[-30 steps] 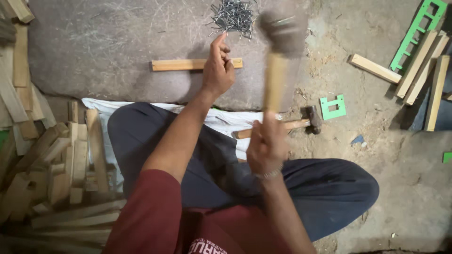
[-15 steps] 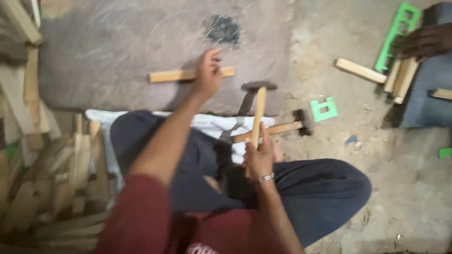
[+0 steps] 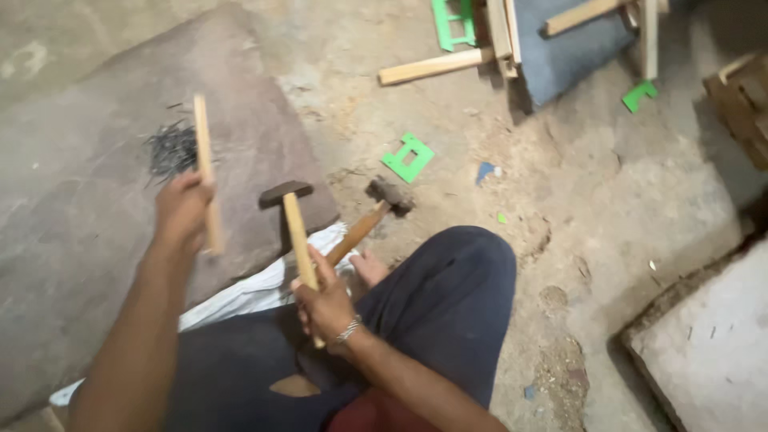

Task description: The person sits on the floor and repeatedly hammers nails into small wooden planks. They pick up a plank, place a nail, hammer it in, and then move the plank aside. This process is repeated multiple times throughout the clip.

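Note:
My left hand [image 3: 182,210] grips a thin wooden stick [image 3: 205,160] and holds it upright above the flat stone slab [image 3: 88,216]. My right hand [image 3: 324,300] is closed around the wooden handle of a hammer [image 3: 294,228], whose dark head points up over the slab's edge. A second hammer [image 3: 372,216] lies on the ground by my bare foot [image 3: 370,268], its head on the dirt. A heap of dark nails [image 3: 170,149] rests on the slab just beyond the stick.
I sit cross-legged on a white cloth [image 3: 248,292]. Green plastic pieces [image 3: 408,157] lie on the dirt floor. Wooden sticks [image 3: 436,66] and a grey cushion [image 3: 572,44] are at the top. A stone block [image 3: 704,344] sits low right.
The left hand lifted the stick off the slab and now holds it upright. The hammer came down from its raised position. The view swung to the right.

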